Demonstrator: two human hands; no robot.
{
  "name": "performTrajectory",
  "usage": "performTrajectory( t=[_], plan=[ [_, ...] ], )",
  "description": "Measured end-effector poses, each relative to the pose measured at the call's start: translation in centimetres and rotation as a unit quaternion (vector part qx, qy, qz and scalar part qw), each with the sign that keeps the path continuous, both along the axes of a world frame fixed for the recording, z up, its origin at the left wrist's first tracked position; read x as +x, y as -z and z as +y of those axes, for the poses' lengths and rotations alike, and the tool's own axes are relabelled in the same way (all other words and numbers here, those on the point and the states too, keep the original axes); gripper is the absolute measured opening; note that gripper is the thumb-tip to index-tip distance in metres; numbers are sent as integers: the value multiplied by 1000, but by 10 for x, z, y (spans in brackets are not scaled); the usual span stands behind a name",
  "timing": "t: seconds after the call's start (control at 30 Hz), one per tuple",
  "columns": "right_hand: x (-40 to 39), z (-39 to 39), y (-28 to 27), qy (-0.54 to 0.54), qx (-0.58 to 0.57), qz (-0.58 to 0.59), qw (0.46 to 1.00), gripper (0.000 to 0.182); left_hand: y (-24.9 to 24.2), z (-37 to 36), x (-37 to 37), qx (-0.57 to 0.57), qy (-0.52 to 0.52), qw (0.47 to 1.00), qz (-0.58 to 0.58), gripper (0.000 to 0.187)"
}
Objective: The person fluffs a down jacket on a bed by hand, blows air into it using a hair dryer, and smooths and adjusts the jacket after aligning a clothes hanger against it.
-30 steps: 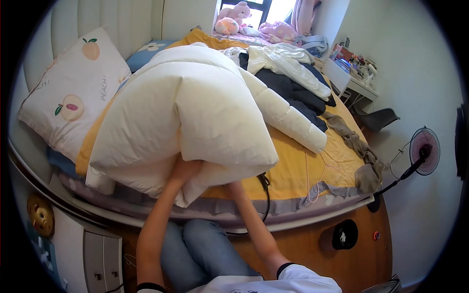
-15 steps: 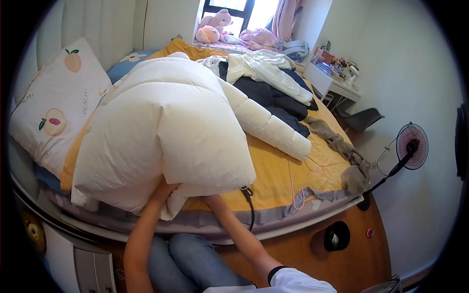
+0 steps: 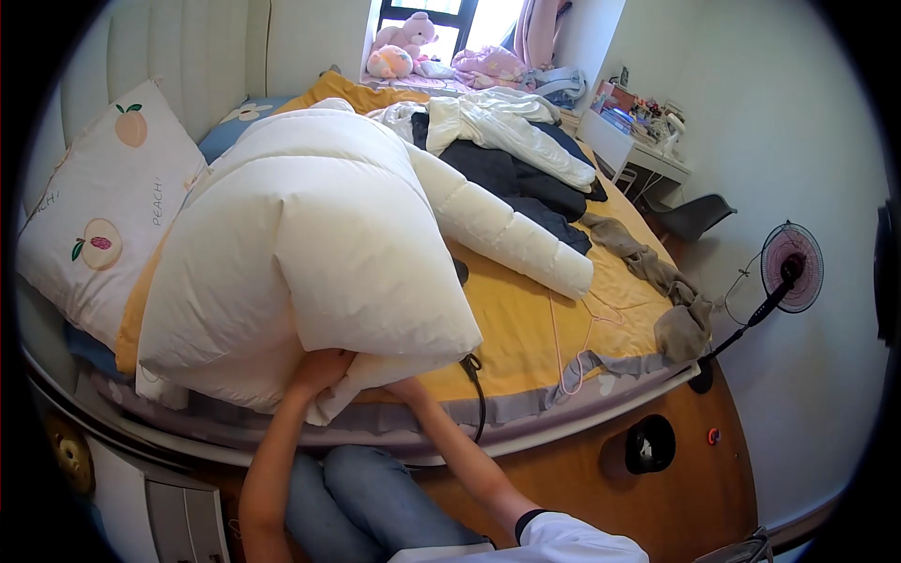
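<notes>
A puffy white down jacket (image 3: 371,272) lies on the bed, its hem towards me and one sleeve (image 3: 516,246) stretched out to the right. My left hand (image 3: 324,369) reaches in under the jacket's lower edge at the front opening; its fingers are hidden by the fabric. Just right of it, my right hand (image 3: 404,387) is at the underside of the hem, and its fingers are covered too. Between the two wrists hangs a loose flap (image 3: 340,392) of the jacket. A black cord (image 3: 478,389) runs over the bed edge beside my right hand.
A peach-print pillow (image 3: 103,211) leans at the left. Beyond the jacket are dark clothes (image 3: 502,178) and a shiny white garment (image 3: 511,131). A brown garment (image 3: 638,263) and pink cord (image 3: 561,352) lie right. A bin (image 3: 649,445) and fan (image 3: 791,267) stand on the floor.
The jacket's front panel has shifted slightly left and its hem has lifted a little. More of both hands shows below the hem. The view has moved slightly.
</notes>
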State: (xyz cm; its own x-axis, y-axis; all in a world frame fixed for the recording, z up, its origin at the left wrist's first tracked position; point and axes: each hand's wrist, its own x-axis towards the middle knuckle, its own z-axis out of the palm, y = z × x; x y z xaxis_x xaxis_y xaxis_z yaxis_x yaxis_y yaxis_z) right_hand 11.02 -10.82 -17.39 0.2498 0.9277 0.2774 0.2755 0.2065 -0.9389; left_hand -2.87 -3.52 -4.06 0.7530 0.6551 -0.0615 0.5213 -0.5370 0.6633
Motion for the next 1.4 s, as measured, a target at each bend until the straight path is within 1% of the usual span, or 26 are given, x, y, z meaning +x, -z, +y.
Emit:
performTrajectory(
  t=[0.07,0.13,0.2,0.23,0.27,0.3,0.33,0.37,0.4,0.43,0.47,0.5,0.53,0.67,0.73,0.77,0.83,0.87,0.93,1.0,1.1,1.13,1.17,1.23,1.3,1.4],
  plan=[
    [-5,-5,-10,18,21,29,999,53,45,18,2,4,-2,996,-87,35],
    [-6,-7,-19,79,-2,-74,994,49,55,19,7,9,-4,985,-174,37],
    [-3,-5,-21,66,-7,-70,995,47,47,10,12,-14,-146,936,-319,36],
    [-2,-4,-22,52,-11,-66,996,46,44,15,9,-14,-146,936,-320,36],
    [-4,-2,-23,53,-11,-66,996,46,38,24,5,-131,-171,925,-314,34],
    [-8,0,-22,42,-6,208,977,46,33,27,1,-247,-193,900,-302,31],
    [-10,0,-23,27,0,467,884,46,29,24,-3,-247,-192,900,-303,31],
    [-8,-6,-22,28,1,466,884,46,22,19,-9,-144,-140,944,-263,30],
    [-5,-17,-21,55,52,79,994,49,14,13,-15,-37,-86,972,-217,30],
    [-2,-25,-20,73,94,-320,940,52,2,4,-20,-37,-84,972,-217,30],
    [-4,-30,-35,75,93,-319,940,52,-12,-11,-23,69,-88,988,-103,31],
    [-10,-35,-57,-7,-33,-178,984,54,-18,-19,-24,173,-89,981,14,33],
    [-13,-40,-69,-89,-157,-28,983,57,-9,-22,-25,174,-99,980,-5,36],
    [-20,-18,-1,9,-32,-41,999,58,27,-13,-5,172,-23,983,56,34],
    [-25,-11,8,26,52,186,981,47,29,-9,2,-78,-53,985,-146,30],
    [-25,-11,5,21,50,188,981,47,43,-3,8,-78,-58,985,-144,30],
    [-24,-10,-9,40,-70,344,936,31,74,10,14,-67,-80,912,-396,26],
    [-25,-8,-11,31,-75,349,934,31,68,11,6,-63,-90,914,-391,26],
    [-23,-3,-9,20,-41,433,900,20,39,11,-6,-215,-123,876,-414,27],
    [-22,-6,-5,9,-28,477,879,15,14,5,-18,-195,-141,911,-336,27],
    [-18,-6,13,-9,-60,433,899,27,9,7,-31,-157,-99,962,-203,33],
    [-17,-3,30,48,-11,237,970,29,5,2,-30,-96,-67,980,-161,33],
    [-20,-3,31,104,38,28,993,32,3,-2,-28,-37,-34,992,-119,34],
    [-25,-4,32,98,35,16,994,32,0,-4,-20,13,-32,997,-66,39],
    [-30,-9,9,95,34,-16,995,34,-3,0,-6,-49,-10,992,114,44],
    [-26,-9,-3,95,33,-58,993,36,11,3,0,-38,10,999,-29,39]
  ],
)
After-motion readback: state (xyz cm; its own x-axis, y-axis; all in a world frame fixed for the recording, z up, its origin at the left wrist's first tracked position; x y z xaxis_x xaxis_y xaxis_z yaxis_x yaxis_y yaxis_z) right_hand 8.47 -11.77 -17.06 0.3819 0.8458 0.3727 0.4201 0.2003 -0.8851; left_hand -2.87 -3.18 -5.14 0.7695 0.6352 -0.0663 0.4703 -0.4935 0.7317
